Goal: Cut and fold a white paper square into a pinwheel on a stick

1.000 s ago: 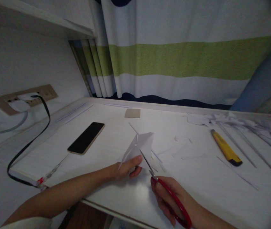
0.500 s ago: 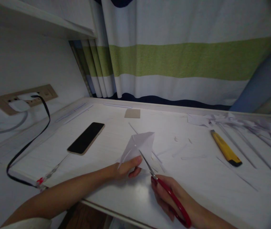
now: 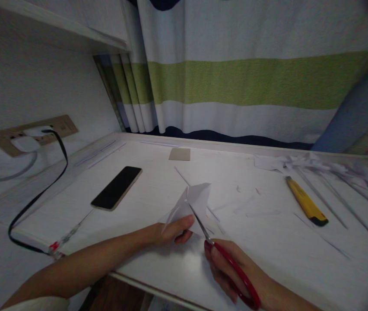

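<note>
A folded white paper [image 3: 192,203] is held up near the front edge of the worktop [image 3: 268,242], pinched in the grip of the left hand [image 3: 174,229]. The red-handled scissors [image 3: 226,263] are closed in the grip of the right hand [image 3: 232,270], and their blades are set into the paper. The cut seems only partly made; paper scraps [image 3: 252,211] are seen toward the right edge. The scissor handles are cut off below, and the length of the cut is hard to make out.
</note>
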`<act>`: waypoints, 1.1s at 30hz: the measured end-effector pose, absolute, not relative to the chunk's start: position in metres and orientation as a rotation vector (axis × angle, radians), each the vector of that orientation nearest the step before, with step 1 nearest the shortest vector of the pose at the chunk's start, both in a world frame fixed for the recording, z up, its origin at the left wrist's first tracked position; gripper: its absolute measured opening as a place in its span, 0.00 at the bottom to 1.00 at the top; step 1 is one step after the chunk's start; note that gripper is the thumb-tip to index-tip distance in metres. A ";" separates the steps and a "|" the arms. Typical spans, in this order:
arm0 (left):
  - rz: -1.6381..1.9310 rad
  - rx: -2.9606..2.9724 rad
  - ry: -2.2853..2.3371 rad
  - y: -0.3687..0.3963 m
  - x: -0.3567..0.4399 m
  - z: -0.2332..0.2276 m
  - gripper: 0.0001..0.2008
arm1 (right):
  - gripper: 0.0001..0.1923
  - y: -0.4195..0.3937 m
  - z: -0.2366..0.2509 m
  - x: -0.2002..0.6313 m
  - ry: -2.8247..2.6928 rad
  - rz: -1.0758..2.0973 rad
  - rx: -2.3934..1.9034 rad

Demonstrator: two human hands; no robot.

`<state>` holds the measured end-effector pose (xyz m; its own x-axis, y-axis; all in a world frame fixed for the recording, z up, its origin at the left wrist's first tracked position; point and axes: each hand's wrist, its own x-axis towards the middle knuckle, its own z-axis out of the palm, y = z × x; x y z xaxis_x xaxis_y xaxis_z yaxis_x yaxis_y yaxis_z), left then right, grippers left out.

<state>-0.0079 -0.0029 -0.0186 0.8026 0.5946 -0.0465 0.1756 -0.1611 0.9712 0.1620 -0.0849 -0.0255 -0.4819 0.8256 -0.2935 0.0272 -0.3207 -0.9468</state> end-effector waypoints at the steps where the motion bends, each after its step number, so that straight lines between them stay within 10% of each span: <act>1: 0.413 1.725 0.609 -0.003 -0.008 -0.017 0.30 | 0.23 -0.085 -0.026 0.162 -1.355 1.856 -1.130; 33: 0.526 1.589 0.584 -0.001 -0.010 -0.027 0.30 | 0.21 -0.083 -0.027 0.162 -1.379 1.821 -1.215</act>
